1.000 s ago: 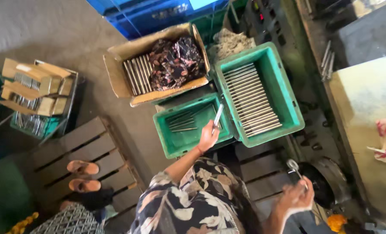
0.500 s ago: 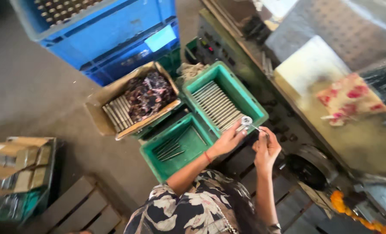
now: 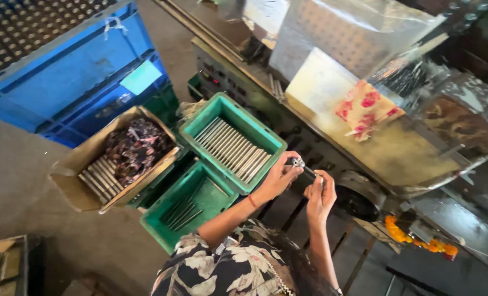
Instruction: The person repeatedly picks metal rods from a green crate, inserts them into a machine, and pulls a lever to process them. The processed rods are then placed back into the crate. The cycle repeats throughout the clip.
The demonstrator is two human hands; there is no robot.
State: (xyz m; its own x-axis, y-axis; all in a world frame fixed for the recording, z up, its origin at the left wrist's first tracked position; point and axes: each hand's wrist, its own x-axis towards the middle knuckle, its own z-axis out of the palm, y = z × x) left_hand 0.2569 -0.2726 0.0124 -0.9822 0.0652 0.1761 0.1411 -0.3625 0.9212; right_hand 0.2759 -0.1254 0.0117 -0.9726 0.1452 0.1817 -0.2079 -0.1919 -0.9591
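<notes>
Hands meet over the green plastic crate of grey metal rods. Left hand and right hand both pinch one small shiny metal part between them.

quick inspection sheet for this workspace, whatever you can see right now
surface: grey concrete floor; dark wooden pallet slats below the hands.
job's things: small dark metal piece held between both hands; upper green crate with a row of metal rods; lower green crate with a few rods.
clutter: cardboard box holding rods and dark scrap; red and white cloth on the machine top.
grippers: left hand and right hand both grip the piece.
cables: nothing seen.
surroundings: blue crates stacked at the upper left; metal machine on the right; orange flower garland near its base.
</notes>
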